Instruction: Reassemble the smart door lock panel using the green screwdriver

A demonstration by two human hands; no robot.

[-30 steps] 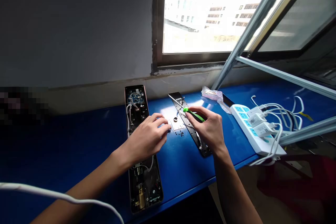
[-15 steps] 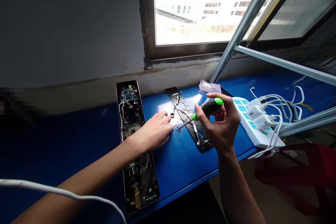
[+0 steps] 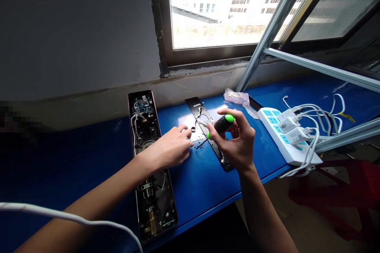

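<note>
A screwdriver (image 3: 222, 124) is being grasped in the right hand (image 3: 234, 138), its shaft being angled down over a black plate (image 3: 194, 104) on a blue bench (image 3: 202, 189). The left hand (image 3: 168, 148) is being held relaxed and open, beside a small metal plate (image 3: 196, 136) and loose screws (image 3: 199, 146). A lock panel (image 3: 142, 126) is being crossed by the left forearm, and a power strip (image 3: 285, 138) is being kept to the right.

Strong daylight floods through the overexposed window (image 3: 213, 8), leaving the grey wall (image 3: 74, 35) dim, throwing glare across the blue bench (image 3: 196, 189) beside the black metal plate (image 3: 194, 102), while wide-angle distortion bends the frame edges and a pixelated blur patch (image 3: 18, 122) sits at left.
</note>
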